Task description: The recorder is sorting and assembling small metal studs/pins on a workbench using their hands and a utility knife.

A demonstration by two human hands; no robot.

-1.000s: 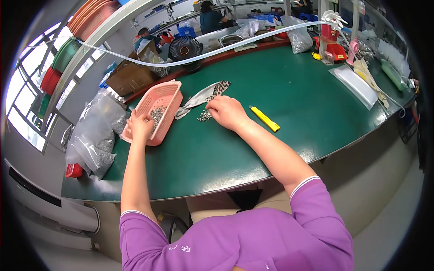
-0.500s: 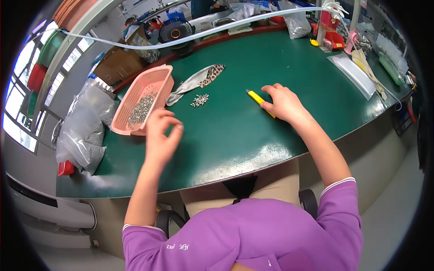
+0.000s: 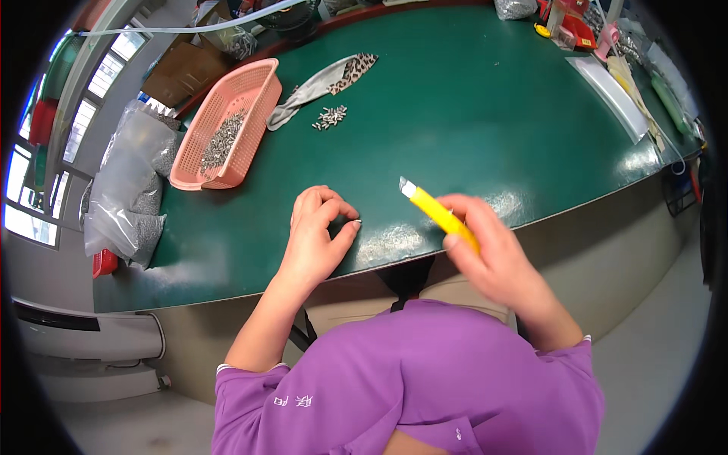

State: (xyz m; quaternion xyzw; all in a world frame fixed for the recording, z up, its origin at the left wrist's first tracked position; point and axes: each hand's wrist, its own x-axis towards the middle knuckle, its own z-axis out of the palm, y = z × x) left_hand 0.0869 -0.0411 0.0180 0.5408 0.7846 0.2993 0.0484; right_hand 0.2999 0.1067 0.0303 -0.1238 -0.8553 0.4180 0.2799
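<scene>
A yellow snap-off utility knife (image 3: 441, 214) is gripped in my right hand (image 3: 489, 250), raised above the table's front edge with its blade pointing up and to the left. My left hand (image 3: 318, 231) is closed in a pinch at the front of the green table (image 3: 425, 114); a tiny light-coloured piece shows at the thumb tip, too small to name. Beyond it a pink plastic basket (image 3: 254, 125) holds many small metal pieces (image 3: 222, 144). A small pile of similar metal pieces (image 3: 331, 117) lies to the basket's right, beside a grey and leopard-print cloth (image 3: 326, 85).
Clear plastic bags of small metal parts (image 3: 136, 182) stand left of the basket, with a cardboard box (image 3: 186, 72) behind. Plastic sheets (image 3: 610, 98) lie at the right, near a red bin (image 3: 580, 32). A black fan (image 3: 292, 19) stands at the back.
The right hand has lifted the utility knife off the table and brought it nearer. My left hand has moved from the basket toward the front edge, fingers pinched. The view has tilted down.
</scene>
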